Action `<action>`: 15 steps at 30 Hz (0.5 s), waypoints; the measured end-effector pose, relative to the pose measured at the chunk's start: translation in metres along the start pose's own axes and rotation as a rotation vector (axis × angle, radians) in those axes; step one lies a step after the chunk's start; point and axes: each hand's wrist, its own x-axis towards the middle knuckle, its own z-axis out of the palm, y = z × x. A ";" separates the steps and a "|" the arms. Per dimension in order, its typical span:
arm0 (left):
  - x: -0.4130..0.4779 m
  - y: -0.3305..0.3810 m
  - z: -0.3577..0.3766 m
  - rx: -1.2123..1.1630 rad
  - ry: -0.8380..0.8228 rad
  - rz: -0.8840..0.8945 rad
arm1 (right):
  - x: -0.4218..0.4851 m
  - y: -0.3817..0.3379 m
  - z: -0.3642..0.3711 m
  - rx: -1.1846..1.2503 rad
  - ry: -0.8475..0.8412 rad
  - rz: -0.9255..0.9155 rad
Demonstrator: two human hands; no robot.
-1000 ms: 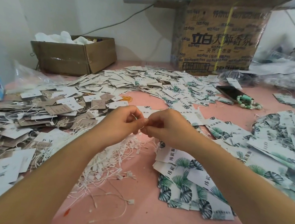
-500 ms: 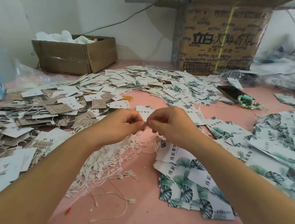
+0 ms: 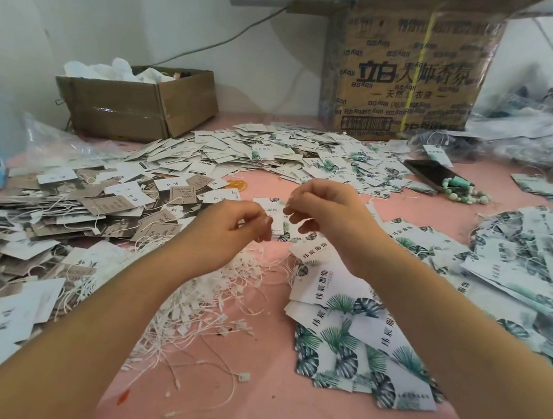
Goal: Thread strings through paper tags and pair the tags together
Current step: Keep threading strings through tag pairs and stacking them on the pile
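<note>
My left hand [image 3: 231, 230] and my right hand [image 3: 326, 215] hover above the pink table [image 3: 279, 416], a small gap between them, fingers curled in a pinch. A thin white string [image 3: 304, 220] shows at my right fingertips. What my left fingertips pinch is too small to tell. Under my hands lies a heap of white strings [image 3: 210, 291]. White tags with a green leaf print [image 3: 355, 349] are stacked below my right wrist. Grey and white strung tags [image 3: 60, 219] are piled at the left.
A small open cardboard box [image 3: 135, 103] stands at the back left and a tall printed carton [image 3: 408, 72] at the back. A phone [image 3: 434, 174] with a green bead bracelet [image 3: 463, 194] lies right of centre. More leaf tags [image 3: 531, 259] cover the right side.
My hands, pressed together at the fingertips before, have drawn apart; the right one has risen and moved right, with a string now showing at its fingertips.
</note>
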 end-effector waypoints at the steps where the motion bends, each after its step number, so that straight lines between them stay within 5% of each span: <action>1: 0.000 -0.001 0.000 -0.009 0.003 0.003 | 0.001 0.000 -0.002 0.099 0.011 0.021; 8: 0.001 -0.005 0.004 -0.030 -0.005 -0.004 | 0.006 -0.003 -0.009 0.491 0.037 0.146; 15: 0.002 -0.010 0.004 -0.067 -0.039 -0.043 | 0.007 -0.005 -0.009 0.577 0.061 0.204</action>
